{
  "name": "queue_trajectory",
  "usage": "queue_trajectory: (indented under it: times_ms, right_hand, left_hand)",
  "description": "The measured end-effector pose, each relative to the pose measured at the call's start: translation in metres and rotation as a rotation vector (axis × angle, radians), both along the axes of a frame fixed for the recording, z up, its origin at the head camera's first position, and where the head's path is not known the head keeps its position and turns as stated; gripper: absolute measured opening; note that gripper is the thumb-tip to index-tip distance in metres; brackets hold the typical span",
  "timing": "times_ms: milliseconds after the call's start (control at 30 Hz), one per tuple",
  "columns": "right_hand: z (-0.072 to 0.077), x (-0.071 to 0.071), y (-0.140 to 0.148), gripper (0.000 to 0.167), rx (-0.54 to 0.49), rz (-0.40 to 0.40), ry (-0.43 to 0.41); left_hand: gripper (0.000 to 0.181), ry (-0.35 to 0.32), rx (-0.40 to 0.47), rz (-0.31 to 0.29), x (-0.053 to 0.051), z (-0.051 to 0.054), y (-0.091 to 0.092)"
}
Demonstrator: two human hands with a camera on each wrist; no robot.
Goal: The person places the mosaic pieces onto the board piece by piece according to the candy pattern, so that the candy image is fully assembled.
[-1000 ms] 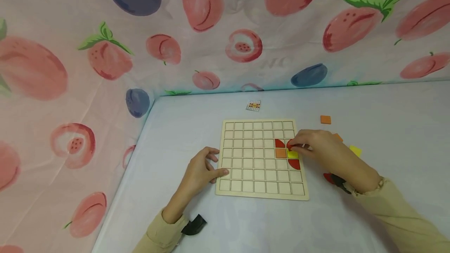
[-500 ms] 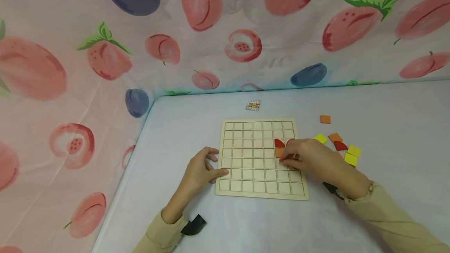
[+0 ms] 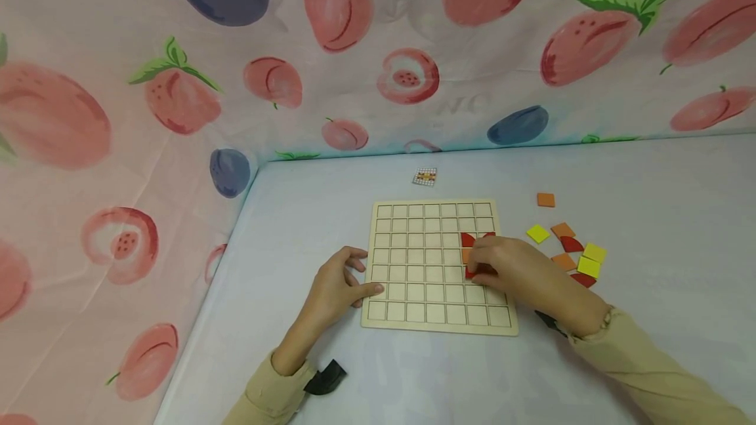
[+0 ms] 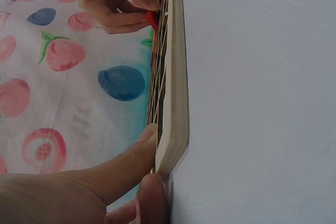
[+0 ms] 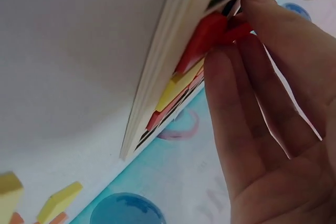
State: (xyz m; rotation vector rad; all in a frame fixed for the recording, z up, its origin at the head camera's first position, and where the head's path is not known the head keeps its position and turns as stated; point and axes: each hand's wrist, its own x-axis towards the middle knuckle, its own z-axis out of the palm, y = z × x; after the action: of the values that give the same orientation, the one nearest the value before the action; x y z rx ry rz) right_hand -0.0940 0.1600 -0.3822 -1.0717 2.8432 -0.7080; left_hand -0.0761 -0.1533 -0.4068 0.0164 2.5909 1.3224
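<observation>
On the Wooden Grid Board [image 3: 433, 294], a Red Tile [image 3: 469, 274] in My Pinch

My right hand [image 3: 520, 274] pinches the tile between thumb and fingertips, just on the near side of an orange square [image 3: 466, 255]; whether it lies flat in its cell I cannot tell. My left hand [image 3: 336, 284] grips the board's left edge, thumb on top. If I let go while the tile tilts, it could catch on the cell lines; my fingers might nudge the neighbouring red piece [image 5: 201, 43] askew. A slack left grip could let the board skid on the white cloth [image 3: 283, 228]. The board is pale wood, layered along its edge, with rounded corners; smooth, flat tiles lie loose at the right, among them yellow squares [image 3: 538, 234] and red quarter-circles [image 3: 571, 244].
</observation>
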Motion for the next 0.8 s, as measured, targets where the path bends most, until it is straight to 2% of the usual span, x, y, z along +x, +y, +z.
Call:
queue_trajectory:
  times_ms: [533,800]
  right_hand:
    - [-0.0008,-0.0040,0.0023,0.016,0.014,0.078,0.006]
    - [-0.0004,-0.0059,0.0007,0.015,-0.011,0.100,-0.026]
  left_hand:
    - [0.060,0.003,0.010,-0.004,-0.0015,-0.0018,-0.0005]
    - [0.060,-0.003,0.006,-0.004,-0.0010,-0.0008,-0.0011]
